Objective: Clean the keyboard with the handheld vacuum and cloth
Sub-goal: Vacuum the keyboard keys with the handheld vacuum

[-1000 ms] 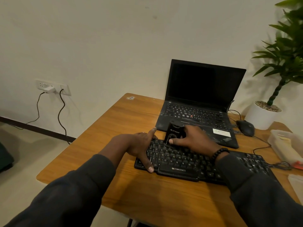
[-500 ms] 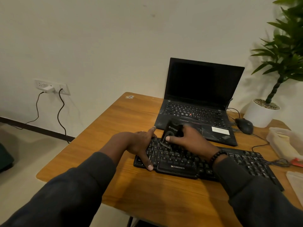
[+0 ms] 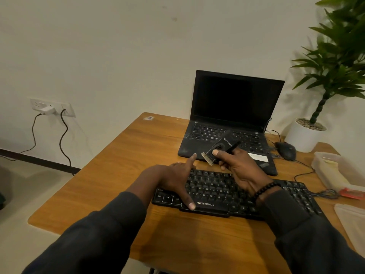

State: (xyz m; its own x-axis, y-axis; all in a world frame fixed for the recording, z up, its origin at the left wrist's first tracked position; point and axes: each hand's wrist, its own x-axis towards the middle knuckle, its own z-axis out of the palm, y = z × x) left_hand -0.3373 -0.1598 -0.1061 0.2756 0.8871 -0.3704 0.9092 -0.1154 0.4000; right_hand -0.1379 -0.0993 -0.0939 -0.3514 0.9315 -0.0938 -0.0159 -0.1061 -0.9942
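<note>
Right now the left hand (image 3: 177,178) is lying spread on the keyboard (image 3: 227,194) at lower centre of the bench (image 3: 118,165), steadying it. Just above, the right hand (image 3: 239,169) is gripping the handheld vacuum (image 3: 219,150), brush lifted clear; next it probably needs lowering onto the keys.

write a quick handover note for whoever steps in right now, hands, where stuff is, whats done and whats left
Left hand: open, thumb and forefinger spread across the left end of the keyboard, steadying it.
Right hand: grips the vacuum, held off the keys above the keyboard's far edge, brush pointing left.
Keyboard lies on the table in front of the laptop.
Done: cannot tell how much of the keys has been vacuumed.
Left: finish vacuuming, then wipe; no cloth clearly in view.
</note>
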